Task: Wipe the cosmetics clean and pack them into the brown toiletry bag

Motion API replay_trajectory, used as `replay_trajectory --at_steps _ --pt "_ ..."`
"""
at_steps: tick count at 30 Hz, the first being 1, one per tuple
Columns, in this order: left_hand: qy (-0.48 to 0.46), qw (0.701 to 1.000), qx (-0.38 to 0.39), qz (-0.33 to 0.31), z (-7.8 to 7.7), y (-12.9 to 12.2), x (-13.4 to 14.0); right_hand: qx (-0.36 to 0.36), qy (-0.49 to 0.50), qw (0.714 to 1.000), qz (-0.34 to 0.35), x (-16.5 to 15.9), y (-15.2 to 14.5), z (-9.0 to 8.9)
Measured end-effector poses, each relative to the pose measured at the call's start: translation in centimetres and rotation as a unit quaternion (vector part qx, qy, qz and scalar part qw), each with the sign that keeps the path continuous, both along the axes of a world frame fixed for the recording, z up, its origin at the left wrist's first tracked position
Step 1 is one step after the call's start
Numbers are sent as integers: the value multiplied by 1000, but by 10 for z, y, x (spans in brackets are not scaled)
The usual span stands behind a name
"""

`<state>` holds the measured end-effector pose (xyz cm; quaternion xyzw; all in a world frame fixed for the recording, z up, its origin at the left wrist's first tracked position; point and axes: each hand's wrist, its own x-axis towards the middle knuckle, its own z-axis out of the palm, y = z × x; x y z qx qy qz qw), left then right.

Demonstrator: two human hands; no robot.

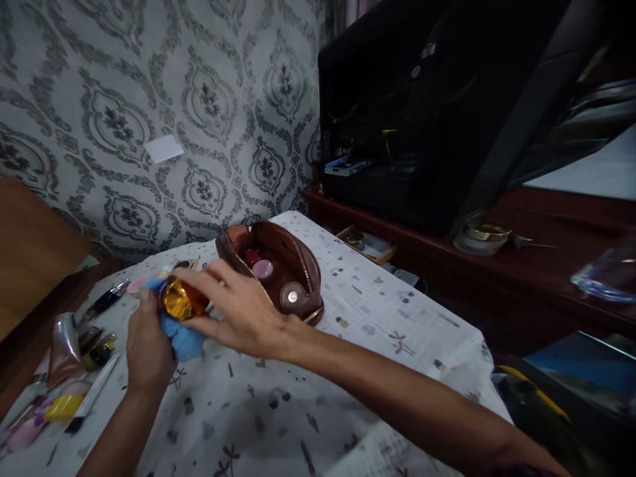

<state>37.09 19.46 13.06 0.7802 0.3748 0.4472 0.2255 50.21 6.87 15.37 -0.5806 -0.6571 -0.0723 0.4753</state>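
My right hand (pixel 243 308) is closed around a shiny amber bottle (pixel 177 299) with a faceted end, and a reddish-brown part shows between its fingers. My left hand (pixel 146 341) is closed on a light blue cloth (pixel 186 339) pressed against the bottle. Just beyond my right wrist stands an unzipped brown pouch (pixel 229 253) with a snap flap. Inside it lie a round lilac item (pixel 262 268) and something red (pixel 252 256).
Cosmetics lie left of my hands: a pinkish tube (pixel 64 348), a white-and-black pen-like stick (pixel 97 391), a yellow-banded item (pixel 67 405) and several others. A patterned white cloth (pixel 392 338) covers the table. At right, a dark red shelf (pixel 527 258) carries a roll of tape (pixel 481 237).
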Motion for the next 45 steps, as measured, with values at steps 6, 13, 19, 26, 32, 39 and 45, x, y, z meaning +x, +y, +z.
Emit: replay_trajectory --at_steps 6,13,19,26,32,39,45 --pt "35 971 119 -207 14 -39 32 77 193 976 -59 57 -13 19" --pt "284 817 435 -248 -2 -73 43 -160 -19 969 -186 94 -23 23" --pt "448 780 389 -201 4 -85 49 -349 -134 907 -192 92 -14 19" --pt "441 777 391 -224 -8 -76 42 -522 -128 835 -123 84 4 21" --pt "411 789 393 -231 -23 -73 40 -578 -53 795 -176 83 19 -1" --pt "406 791 392 -236 -24 -72 39 -562 -10 801 -205 83 27 -6" --pt "397 797 387 -239 -24 -73 40 -556 8 804 -213 87 31 -14"
